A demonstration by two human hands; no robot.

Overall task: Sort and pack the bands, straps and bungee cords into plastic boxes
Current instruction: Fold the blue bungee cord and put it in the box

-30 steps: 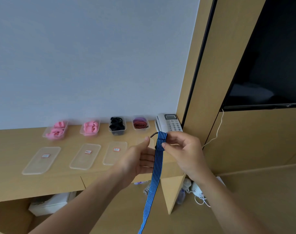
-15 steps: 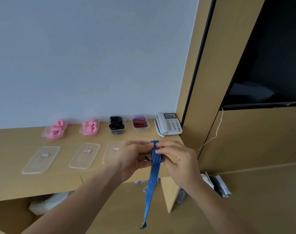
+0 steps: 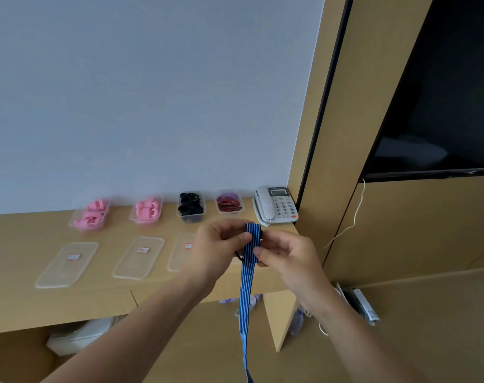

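A blue strap with black stripes [image 3: 246,288] is folded over at its top and hangs down past the desk's front edge. My left hand [image 3: 217,248] pinches the folded top from the left, and a small black loop shows just under its fingers. My right hand [image 3: 287,257] pinches the strap a little lower from the right. Along the wall stand plastic boxes: two with pink bands [image 3: 90,214] [image 3: 147,210], one with black straps [image 3: 190,207], one with red and purple bands [image 3: 229,203].
Three clear lids with red labels [image 3: 66,264] [image 3: 139,257] [image 3: 181,251] lie on the wooden desk [image 3: 19,299]. A white telephone [image 3: 275,205] sits at the desk's right end by a wooden panel. A dark screen [image 3: 442,92] fills the upper right. Bottles and cables lie below the desk.
Both hands have dropped from in front of the telephone to lower over the desk. The hanging tail of the strap has grown shorter as more is folded at the top.
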